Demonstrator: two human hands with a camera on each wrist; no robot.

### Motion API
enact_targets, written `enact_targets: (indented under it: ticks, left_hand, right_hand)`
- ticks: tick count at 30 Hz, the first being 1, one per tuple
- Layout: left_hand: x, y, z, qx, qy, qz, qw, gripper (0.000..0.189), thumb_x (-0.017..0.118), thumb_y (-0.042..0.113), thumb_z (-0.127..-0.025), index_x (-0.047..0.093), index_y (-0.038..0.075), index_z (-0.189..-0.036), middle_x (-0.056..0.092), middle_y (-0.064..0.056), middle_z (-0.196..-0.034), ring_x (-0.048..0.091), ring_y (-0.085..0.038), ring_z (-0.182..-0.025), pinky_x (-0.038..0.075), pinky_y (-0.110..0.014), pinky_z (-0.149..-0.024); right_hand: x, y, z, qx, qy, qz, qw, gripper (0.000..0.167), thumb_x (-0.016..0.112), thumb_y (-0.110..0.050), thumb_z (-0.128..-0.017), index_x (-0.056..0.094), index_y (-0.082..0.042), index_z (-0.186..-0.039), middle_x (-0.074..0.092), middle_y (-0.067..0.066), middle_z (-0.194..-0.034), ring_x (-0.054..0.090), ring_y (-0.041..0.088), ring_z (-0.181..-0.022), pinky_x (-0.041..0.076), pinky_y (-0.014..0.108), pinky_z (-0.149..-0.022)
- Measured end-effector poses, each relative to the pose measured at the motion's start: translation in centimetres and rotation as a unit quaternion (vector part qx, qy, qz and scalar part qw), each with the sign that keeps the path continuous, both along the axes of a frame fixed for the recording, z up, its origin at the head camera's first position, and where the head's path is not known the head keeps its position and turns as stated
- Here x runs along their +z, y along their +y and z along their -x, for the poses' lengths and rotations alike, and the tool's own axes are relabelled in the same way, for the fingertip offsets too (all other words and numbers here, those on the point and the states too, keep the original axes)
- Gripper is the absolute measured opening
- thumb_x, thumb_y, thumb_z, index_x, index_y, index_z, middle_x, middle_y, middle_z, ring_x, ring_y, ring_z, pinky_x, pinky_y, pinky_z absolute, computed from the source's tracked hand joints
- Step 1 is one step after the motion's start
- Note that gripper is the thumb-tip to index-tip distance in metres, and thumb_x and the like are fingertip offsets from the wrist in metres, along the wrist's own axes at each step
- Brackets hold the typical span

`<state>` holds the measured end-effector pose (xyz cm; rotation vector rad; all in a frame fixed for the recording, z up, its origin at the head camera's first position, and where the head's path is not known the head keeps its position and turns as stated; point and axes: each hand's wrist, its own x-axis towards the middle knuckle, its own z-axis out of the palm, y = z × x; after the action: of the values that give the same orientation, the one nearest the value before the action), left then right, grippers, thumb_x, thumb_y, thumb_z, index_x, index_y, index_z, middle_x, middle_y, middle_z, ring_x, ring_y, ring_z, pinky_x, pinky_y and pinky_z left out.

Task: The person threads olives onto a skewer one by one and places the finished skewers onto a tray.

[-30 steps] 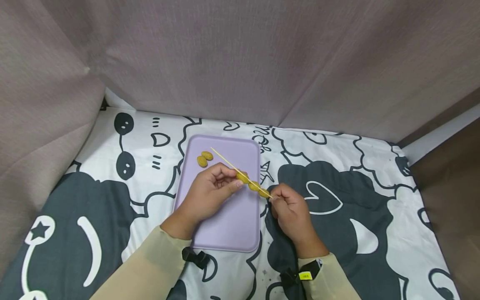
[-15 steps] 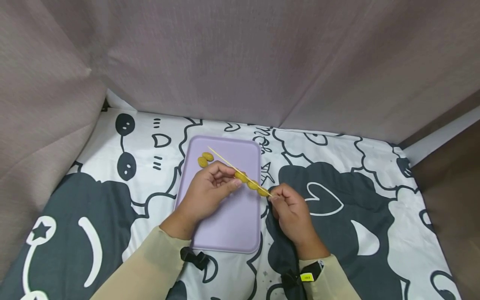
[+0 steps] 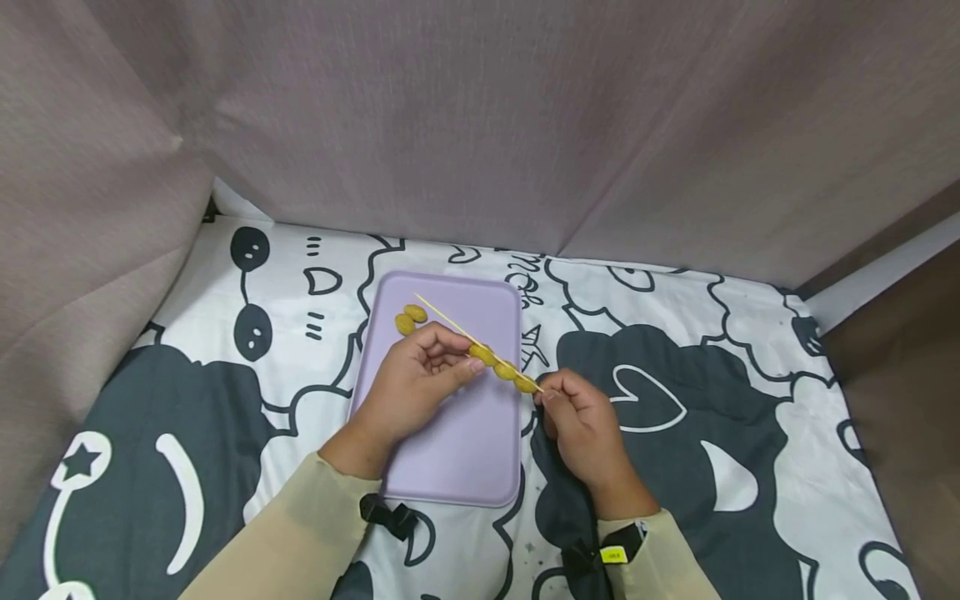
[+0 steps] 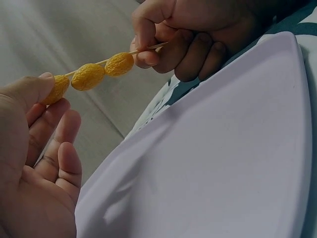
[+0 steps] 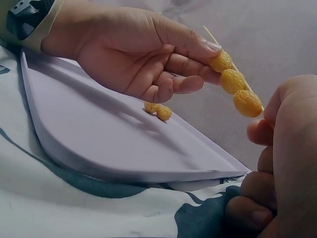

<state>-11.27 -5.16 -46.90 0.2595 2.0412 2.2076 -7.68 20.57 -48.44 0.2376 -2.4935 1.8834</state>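
Three wrinkled yellow oval fruits [image 3: 506, 370] sit in a row along a thin wooden skewer [image 3: 444, 315], held slantwise over the right part of the lilac tray [image 3: 456, 462]. My left hand [image 3: 416, 383] pinches the fruit at the upper left of the row between thumb and fingers; its other fingers curl loosely. Thumb and forefinger of my right hand [image 3: 583, 429] grip the skewer's lower right end, just past the last fruit [image 5: 247, 103]. A long bare length of skewer extends beyond my left hand toward the tray's far side. The left wrist view shows the middle fruit [image 4: 88, 77] between both hands.
Two loose yellow fruits [image 3: 405, 323] lie together in the tray's far left part. Under the tray spreads a black-and-white patterned cloth [image 3: 300, 383]. A grey-brown fabric curtain [image 3: 480, 125] hangs behind and at the sides.
The skewer with its fruits has shifted very slightly toward the upper left over the second. Both hands keep their grip, and the loose fruits stay where they were.
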Motion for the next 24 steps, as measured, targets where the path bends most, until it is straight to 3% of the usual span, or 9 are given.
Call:
enact_targets:
  ticks: [5,9,15,19,24]
  left_hand:
    - [0.1,0.0,0.0,-0.004,-0.002,-0.01,0.9999,0.024,0.084,0.001,-0.098,0.072,-0.002,-0.117,0.083,-0.019,-0.112,0.077,-0.01,-0.092,0.064,-0.021,-0.076]
    - [0.4,-0.4,0.0,-0.005,-0.001,-0.02,0.9998,0.022,0.082,0.004,-0.1,0.074,0.0,-0.12,0.083,-0.016,-0.12,0.078,-0.015,-0.103,0.066,-0.023,-0.085]
    - [1.1,-1.5,0.3,0.029,0.003,-0.017,0.9994,0.021,0.078,0.004,-0.102,0.074,0.002,-0.123,0.08,-0.012,-0.125,0.076,-0.026,-0.114,0.065,-0.025,-0.093]
    - [1.7,-2.8,0.7,0.056,0.016,0.071,0.9957,0.021,0.077,0.006,-0.1,0.077,0.009,-0.121,0.08,-0.007,-0.125,0.075,-0.023,-0.109,0.062,-0.021,-0.087]
    - [2.6,-4.6,1.2,0.082,0.049,0.219,0.9711,0.027,0.077,0.01,-0.099,0.079,0.015,-0.125,0.082,-0.007,-0.124,0.074,-0.019,-0.107,0.059,-0.03,-0.09]
  right_hand:
    - [0.0,0.0,0.0,0.0,-0.001,0.01,0.9999,0.021,0.051,0.007,-0.107,0.066,0.003,-0.092,0.047,0.01,-0.059,0.046,0.018,-0.049,0.04,0.032,-0.044]
    - [0.1,0.0,0.0,-0.001,0.002,0.014,0.9999,0.022,0.05,0.008,-0.106,0.065,0.002,-0.091,0.047,0.011,-0.059,0.045,0.018,-0.049,0.039,0.032,-0.044]
    - [0.1,0.0,0.0,-0.001,0.003,0.021,0.9998,0.021,0.049,0.009,-0.106,0.063,0.004,-0.09,0.046,0.012,-0.059,0.045,0.024,-0.049,0.04,0.032,-0.044]
    - [0.2,-0.1,-0.1,-0.002,0.004,0.024,0.9997,0.022,0.049,0.009,-0.106,0.062,0.004,-0.09,0.047,0.013,-0.059,0.046,0.026,-0.049,0.041,0.032,-0.044]
    - [0.3,-0.1,-0.1,-0.002,0.005,0.019,0.9998,0.022,0.048,0.009,-0.107,0.062,0.003,-0.09,0.048,0.014,-0.06,0.047,0.028,-0.05,0.042,0.032,-0.044]
